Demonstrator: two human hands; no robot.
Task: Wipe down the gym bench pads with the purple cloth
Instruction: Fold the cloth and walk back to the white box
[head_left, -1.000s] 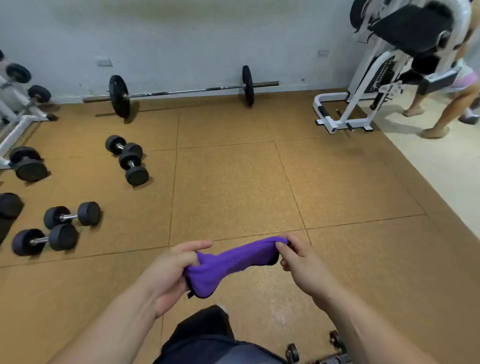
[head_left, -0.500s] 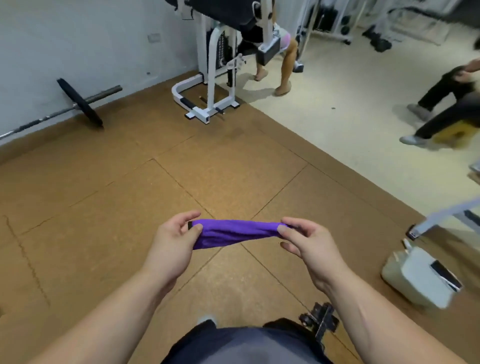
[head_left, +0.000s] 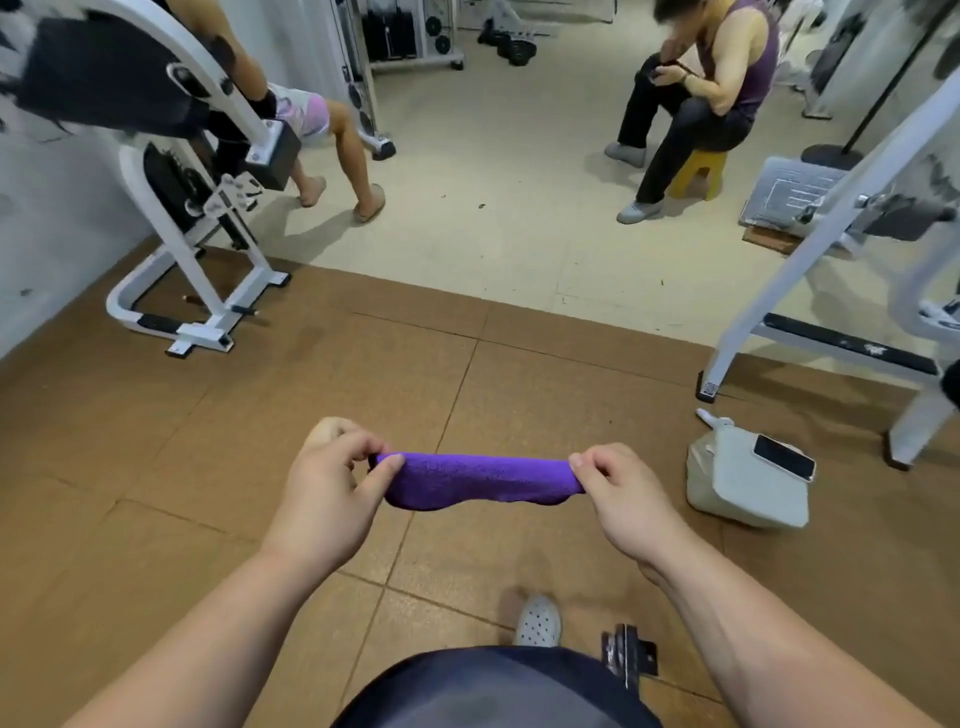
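Purple cloth (head_left: 475, 480) now pulled straighter, held mid-air above floor (head_left: 156, 467). Left hand (head_left: 332, 493) and right hand (head_left: 631, 499) each pinch one end, grip closed. View has swung toward white bench frame (head_left: 810, 291); wiping not yet begun.

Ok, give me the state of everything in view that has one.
purple cloth: bunched, stretched between both hands, off the floor
left hand: pinching the cloth's left end
right hand: pinching the cloth's right end
phone: lying flat on the bag, screen dark
bag: resting on the floor
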